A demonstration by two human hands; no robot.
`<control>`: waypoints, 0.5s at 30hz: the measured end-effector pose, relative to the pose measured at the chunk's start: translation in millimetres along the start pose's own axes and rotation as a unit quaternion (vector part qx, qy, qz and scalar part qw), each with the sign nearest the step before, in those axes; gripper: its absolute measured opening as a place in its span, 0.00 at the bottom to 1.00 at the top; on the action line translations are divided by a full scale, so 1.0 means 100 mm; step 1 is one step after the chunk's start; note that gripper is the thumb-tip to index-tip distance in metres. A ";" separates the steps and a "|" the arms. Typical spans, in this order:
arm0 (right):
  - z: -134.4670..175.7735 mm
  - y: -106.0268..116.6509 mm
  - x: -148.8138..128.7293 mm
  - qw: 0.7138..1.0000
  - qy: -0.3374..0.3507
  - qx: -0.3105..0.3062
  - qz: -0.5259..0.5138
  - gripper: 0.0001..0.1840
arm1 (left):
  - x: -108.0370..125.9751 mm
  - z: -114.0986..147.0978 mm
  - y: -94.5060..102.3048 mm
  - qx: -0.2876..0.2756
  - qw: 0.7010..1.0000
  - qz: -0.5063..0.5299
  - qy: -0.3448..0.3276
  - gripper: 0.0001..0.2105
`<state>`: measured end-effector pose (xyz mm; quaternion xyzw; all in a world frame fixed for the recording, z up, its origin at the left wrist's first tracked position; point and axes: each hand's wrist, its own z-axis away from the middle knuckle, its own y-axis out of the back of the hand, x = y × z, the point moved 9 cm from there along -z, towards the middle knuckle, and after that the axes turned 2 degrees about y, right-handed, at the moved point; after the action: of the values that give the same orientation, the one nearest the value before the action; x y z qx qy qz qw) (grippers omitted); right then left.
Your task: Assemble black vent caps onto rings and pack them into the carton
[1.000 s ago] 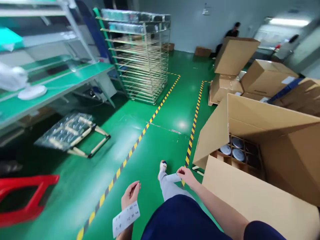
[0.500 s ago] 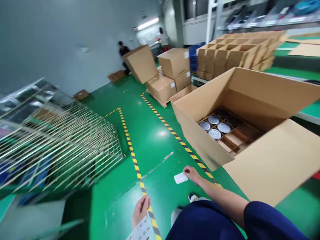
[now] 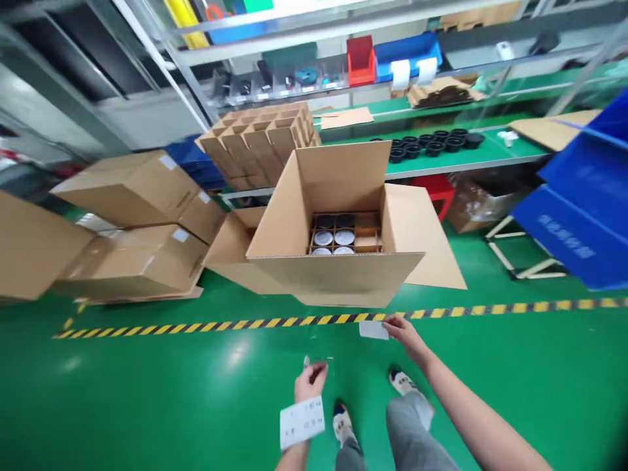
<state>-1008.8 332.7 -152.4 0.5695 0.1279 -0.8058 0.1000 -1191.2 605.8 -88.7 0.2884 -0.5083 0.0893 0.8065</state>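
Note:
My right hand pinches the edge of a small white label above the green floor. Lower and to the left, my left hand has its fingers pinched; a tiny pale bit shows by the fingertips, too blurred to name. A printed white label lies across my left wrist. Ahead of both hands stands an open cardboard box, its right flap folded outward. Inside, round silver-topped containers sit in a cardboard divider grid, with dark round tops behind them and cells without containers at the right.
Closed cartons are stacked at left. Nested cardboard dividers and black round parts rest on the green bench. Blue bins stand at right. Yellow-black tape crosses the floor before the box.
My view has swung right, so the box and bench now lie straight ahead and the wire rack is out of sight. My right hand still holds the small label.

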 end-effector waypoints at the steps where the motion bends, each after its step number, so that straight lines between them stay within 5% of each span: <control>1: 0.06 0.02 -0.04 1.000 0.008 0.016 -0.005 0.25 | 0.05 -0.16 -0.11 -0.028 0.999 0.010 -0.017 0.21; 5: 0.19 0.07 -0.20 0.998 0.032 0.051 -0.009 0.26 | 0.33 -0.66 -0.73 -0.134 0.988 0.045 -0.067 0.20; 9: 0.15 0.16 -0.36 0.995 0.073 0.072 -0.016 0.25 | 0.62 -0.89 -1.30 -0.207 0.971 0.061 -0.106 0.21; 15: 0.05 0.32 -0.38 0.992 0.099 0.072 -0.022 0.23 | 0.59 -1.03 -1.80 -0.247 0.959 0.075 -0.116 0.19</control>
<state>-990.9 301.1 -117.9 0.6496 0.0910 -0.7543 0.0275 -1005.8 507.5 -137.3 0.0498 -0.6245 -0.0130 0.7793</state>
